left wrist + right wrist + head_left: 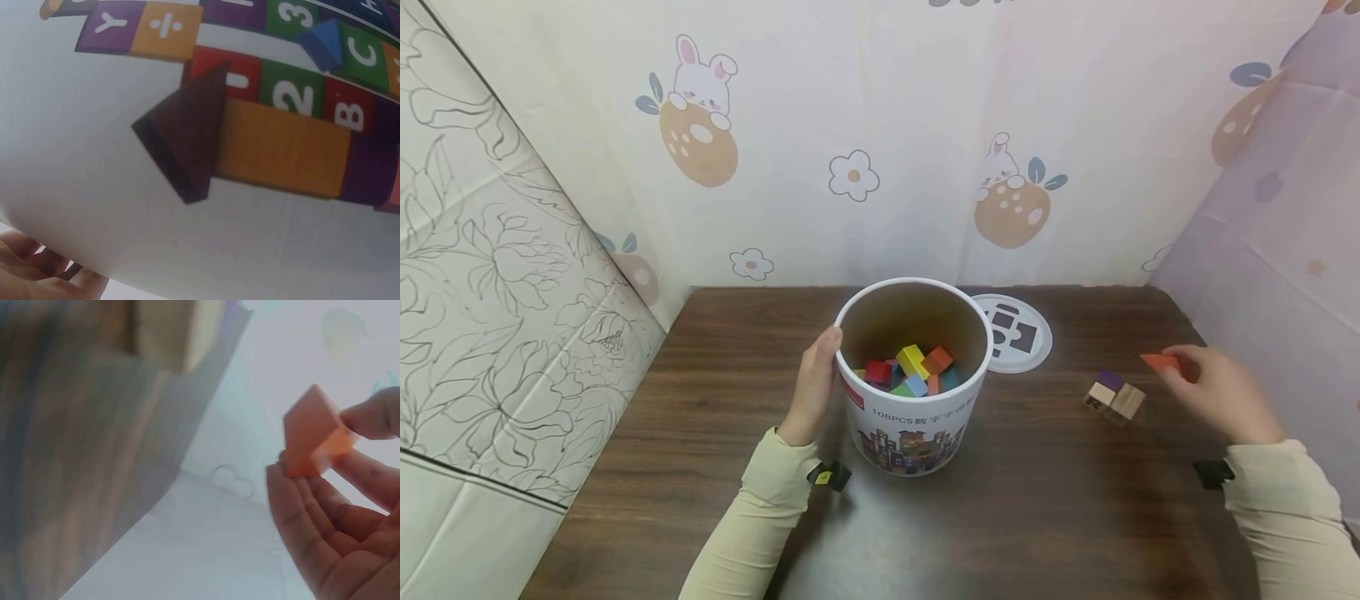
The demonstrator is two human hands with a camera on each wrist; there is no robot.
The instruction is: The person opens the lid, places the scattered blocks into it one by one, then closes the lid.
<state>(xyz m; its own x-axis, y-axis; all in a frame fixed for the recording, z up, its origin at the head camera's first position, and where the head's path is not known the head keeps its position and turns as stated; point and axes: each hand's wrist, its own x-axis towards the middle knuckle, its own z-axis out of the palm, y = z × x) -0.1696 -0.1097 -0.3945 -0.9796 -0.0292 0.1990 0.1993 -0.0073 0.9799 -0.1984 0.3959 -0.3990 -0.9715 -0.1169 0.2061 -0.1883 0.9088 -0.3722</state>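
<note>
A white bucket [910,417] with pictures of blocks printed on its side stands on the table, and coloured blocks [912,362] lie inside it. My left hand [811,387] holds the bucket at its left side, the thumb at the rim. In the left wrist view its fingers [44,275] curve along the bucket's wall. My right hand [1217,392] pinches an orange triangular block [312,434] between thumb and fingers, raised above the table. Just left of that hand sits a small group of wooden blocks [1123,404], one with a purple top [1110,381].
Behind the bucket, to its right, a white lid [1030,337] with shaped cut-outs lies on the brown table [722,433]. A patterned cloth [917,100] hangs along the table's back edge, and other patterned panels stand at both sides.
</note>
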